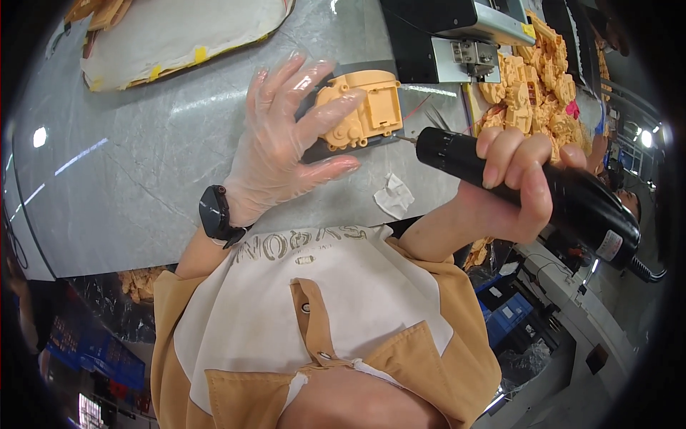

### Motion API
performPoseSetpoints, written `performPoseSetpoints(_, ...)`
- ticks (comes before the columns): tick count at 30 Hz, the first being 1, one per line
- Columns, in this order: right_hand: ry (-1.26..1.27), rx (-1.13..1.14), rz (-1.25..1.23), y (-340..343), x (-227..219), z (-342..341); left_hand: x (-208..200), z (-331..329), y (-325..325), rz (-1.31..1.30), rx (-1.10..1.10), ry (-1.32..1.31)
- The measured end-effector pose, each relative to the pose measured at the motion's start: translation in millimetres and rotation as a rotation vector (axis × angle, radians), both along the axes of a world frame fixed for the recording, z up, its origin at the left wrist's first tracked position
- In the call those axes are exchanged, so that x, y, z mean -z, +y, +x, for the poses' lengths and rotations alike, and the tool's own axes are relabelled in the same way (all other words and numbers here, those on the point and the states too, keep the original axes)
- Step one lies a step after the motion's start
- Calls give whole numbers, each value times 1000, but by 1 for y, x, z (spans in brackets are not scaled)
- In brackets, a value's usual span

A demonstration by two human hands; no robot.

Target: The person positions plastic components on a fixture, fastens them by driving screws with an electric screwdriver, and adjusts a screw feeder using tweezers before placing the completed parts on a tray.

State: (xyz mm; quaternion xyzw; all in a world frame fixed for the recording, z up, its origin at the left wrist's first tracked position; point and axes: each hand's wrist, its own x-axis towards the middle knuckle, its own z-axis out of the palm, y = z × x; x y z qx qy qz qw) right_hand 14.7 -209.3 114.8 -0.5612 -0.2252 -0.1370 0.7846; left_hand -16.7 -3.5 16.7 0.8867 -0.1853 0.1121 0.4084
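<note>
An orange plastic housing (384,107) with round bosses and a square recess lies on a dark pad on the table. My left hand (279,136), in a clear plastic glove, is spread over its left side. The index finger reaches across the housing, and the thumb extends below it. My right hand (525,175), bare, is wrapped around a black electric screwdriver (454,157) held almost level. Its thin bit points left, with the tip close to the housing's lower right corner; whether they touch I cannot tell.
A grey marbled table (143,157) spreads to the left. A crumpled white tissue (394,196) lies near its front edge, and tweezers (436,119) lie beyond. At the back right, a black and metal machine (466,61) stands beside piled orange parts (532,86). A white taped board (171,43) lies back left.
</note>
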Motion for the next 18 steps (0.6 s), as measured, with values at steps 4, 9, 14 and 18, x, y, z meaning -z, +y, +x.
performPoseSetpoints(4, 19, 3, 37, 2, -3, -2, -12, 1, -12, 90, 45, -29)
performPoseSetpoints(9, 64, -150, 34, 3, -13, -6, -19, 2, -23, 84, 33, -10)
performPoseSetpoints(14, 6, -178, 206, 1, -7, -8, -18, -2, -27, 29, 5, -97)
performPoseSetpoints(18, 0, -193, 244, -2, -7, -9, -17, -3, -26, 21, 21, -101)
